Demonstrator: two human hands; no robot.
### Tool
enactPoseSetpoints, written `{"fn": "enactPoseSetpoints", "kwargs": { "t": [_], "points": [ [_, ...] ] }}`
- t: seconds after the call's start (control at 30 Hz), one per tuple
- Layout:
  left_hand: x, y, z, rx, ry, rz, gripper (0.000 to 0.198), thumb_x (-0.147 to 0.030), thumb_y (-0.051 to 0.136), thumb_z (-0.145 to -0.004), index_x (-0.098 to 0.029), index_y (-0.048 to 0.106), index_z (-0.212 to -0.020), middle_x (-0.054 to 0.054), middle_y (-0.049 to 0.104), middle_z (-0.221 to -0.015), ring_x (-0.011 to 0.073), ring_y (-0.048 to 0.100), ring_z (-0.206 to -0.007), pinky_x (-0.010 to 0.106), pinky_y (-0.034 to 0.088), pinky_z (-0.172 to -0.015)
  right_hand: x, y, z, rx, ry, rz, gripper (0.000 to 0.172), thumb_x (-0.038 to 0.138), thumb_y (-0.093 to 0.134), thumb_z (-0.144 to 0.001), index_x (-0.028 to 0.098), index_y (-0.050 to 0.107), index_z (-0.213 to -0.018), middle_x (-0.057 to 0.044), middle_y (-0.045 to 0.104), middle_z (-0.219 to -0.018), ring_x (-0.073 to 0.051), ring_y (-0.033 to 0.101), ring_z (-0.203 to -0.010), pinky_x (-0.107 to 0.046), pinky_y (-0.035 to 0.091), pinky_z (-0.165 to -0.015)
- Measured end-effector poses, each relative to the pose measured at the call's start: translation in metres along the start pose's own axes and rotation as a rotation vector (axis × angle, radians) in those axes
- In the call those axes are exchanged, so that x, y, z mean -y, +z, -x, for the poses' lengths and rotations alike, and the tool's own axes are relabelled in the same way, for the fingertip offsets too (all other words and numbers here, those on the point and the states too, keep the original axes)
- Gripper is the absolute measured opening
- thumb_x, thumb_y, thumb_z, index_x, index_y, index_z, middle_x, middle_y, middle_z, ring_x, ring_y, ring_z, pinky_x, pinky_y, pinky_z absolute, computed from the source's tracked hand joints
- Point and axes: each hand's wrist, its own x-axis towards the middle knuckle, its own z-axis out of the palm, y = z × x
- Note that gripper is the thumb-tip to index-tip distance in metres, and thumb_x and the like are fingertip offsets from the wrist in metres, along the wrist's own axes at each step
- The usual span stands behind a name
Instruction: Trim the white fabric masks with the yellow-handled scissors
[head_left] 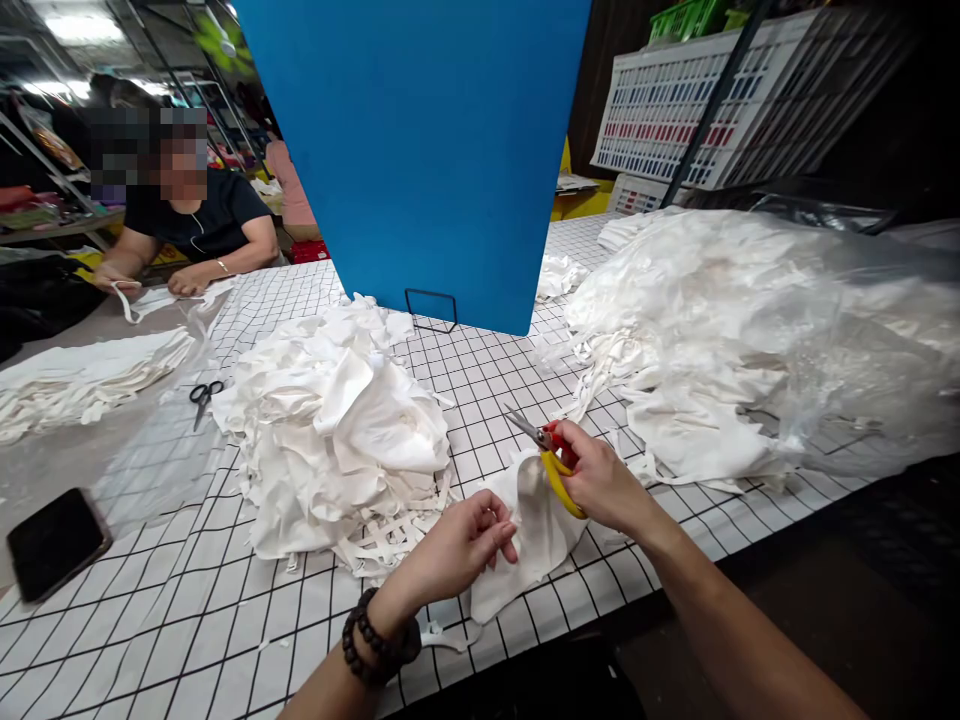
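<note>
Scissors [558,482] with yellow and red handles are gripped in the right hand [600,478], their blades pointed toward the far left. The left hand [471,532] is curled, thumb and fingertips drawn together over a white cloth piece [534,545] – whether its fabric is pinched cannot be told. That piece is laid at the near edge of the gridded tablecloth [480,385], between a heaped cloth pile [352,420] to the left and a clear plastic bag [862,340] of white fabric to the right. Beyond, a blue board [420,150] is stood upright; at far left, a white strip [127,304] is handled by a co-worker [214,212].
</note>
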Motion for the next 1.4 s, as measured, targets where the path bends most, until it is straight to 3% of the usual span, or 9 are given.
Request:
{"fn": "enactPoseSetpoints", "kwargs": {
  "t": [0.13,0.27,0.37,0.47,0.53,0.6,0.7,0.97,1.4],
  "points": [
    [-0.010,0.007,0.007,0.160,-0.172,0.195,0.030,-0.045,0.062,-0.084,-0.016,0.063,-0.081,0.002,0.066,-0.066,0.0107,0.053,-0.051,0.023,0.045,-0.055,-0.010,0.008,-0.005,-0.095,0.023,-0.045,0.017,0.020,0.057,-0.078,0.023,0.053,-0.094,0.001,0.063,-0.080,-0.016,0.057,-0.070,-0.027,0.043,-0.063],
    [-0.029,0.020,0.019,0.149,-0.085,0.312,0.029,-0.043,0.062,-0.086,-0.014,0.068,-0.084,0.005,0.069,-0.073,0.0123,0.060,-0.059,0.024,0.047,-0.062,0.000,0.038,-0.016,0.033,-0.056,-0.355,0.023,0.016,0.060,-0.075,0.023,0.054,-0.096,0.000,0.063,-0.088,-0.016,0.059,-0.080,-0.026,0.046,-0.068],
    [-0.041,0.026,0.030,-0.111,0.096,0.178,0.026,-0.040,0.060,-0.089,-0.016,0.070,-0.087,0.006,0.065,-0.081,0.0127,0.060,-0.065,0.025,0.048,-0.066,0.008,0.058,-0.020,0.375,-0.027,-0.557,0.022,0.015,0.070,-0.067,0.021,0.056,-0.084,0.002,0.062,-0.083,-0.014,0.057,-0.076,-0.025,0.046,-0.067],
    [-0.046,0.025,0.038,-0.457,0.273,0.011,0.019,-0.035,0.061,-0.088,-0.018,0.069,-0.082,0.010,0.057,-0.109,0.0200,0.058,-0.099,0.028,0.048,-0.082,0.005,0.059,-0.018,0.570,0.057,-0.636,0.026,0.018,0.077,-0.062,0.019,0.057,-0.080,0.004,0.059,-0.076,-0.012,0.055,-0.068,-0.025,0.045,-0.064],
    [-0.044,0.023,0.040,-0.501,0.288,0.065,0.019,-0.033,0.061,-0.089,-0.017,0.066,-0.078,0.011,0.051,-0.125,0.0204,0.057,-0.103,0.028,0.048,-0.082,-0.001,0.047,-0.013,0.506,0.117,-0.658,0.027,0.024,0.077,-0.065,0.018,0.058,-0.082,0.002,0.059,-0.080,-0.012,0.054,-0.067,-0.025,0.045,-0.064],
    [-0.041,0.023,0.038,-0.399,0.257,0.235,0.022,-0.033,0.057,-0.091,-0.016,0.062,-0.078,0.011,0.052,-0.129,0.0125,0.061,-0.077,0.025,0.049,-0.065,-0.007,0.029,-0.007,0.342,0.146,-0.643,0.026,0.028,0.076,-0.070,0.018,0.056,-0.083,0.002,0.058,-0.082,-0.011,0.053,-0.069,-0.025,0.044,-0.065],
    [-0.032,0.026,0.030,-0.247,0.217,0.456,0.021,-0.035,0.054,-0.093,-0.016,0.060,-0.087,0.009,0.066,-0.101,0.0059,0.053,-0.053,0.023,0.046,-0.056,-0.008,0.000,0.012,0.166,0.114,-0.503,0.029,0.031,0.076,-0.072,0.020,0.050,-0.079,0.006,0.049,-0.071,-0.010,0.046,-0.064,-0.024,0.039,-0.060],
    [-0.016,0.031,0.018,-0.264,0.242,0.297,0.015,-0.031,0.054,-0.094,-0.018,0.060,-0.091,0.002,0.064,-0.079,0.0116,0.061,-0.070,0.025,0.047,-0.071,0.024,-0.022,0.066,0.212,0.078,0.144,0.042,0.050,0.077,-0.068,0.023,0.052,-0.089,0.001,0.058,-0.085,-0.017,0.053,-0.075,-0.029,0.042,-0.065],
    [-0.021,0.024,0.026,-0.286,0.313,-0.026,0.020,-0.030,0.047,-0.097,-0.019,0.062,-0.089,0.002,0.060,-0.078,0.0137,0.060,-0.073,0.025,0.045,-0.070,0.040,-0.011,0.063,0.208,0.036,0.275,0.037,0.047,0.075,-0.070,0.022,0.050,-0.080,0.003,0.058,-0.079,-0.015,0.052,-0.069,-0.028,0.039,-0.061]
  ]
}}
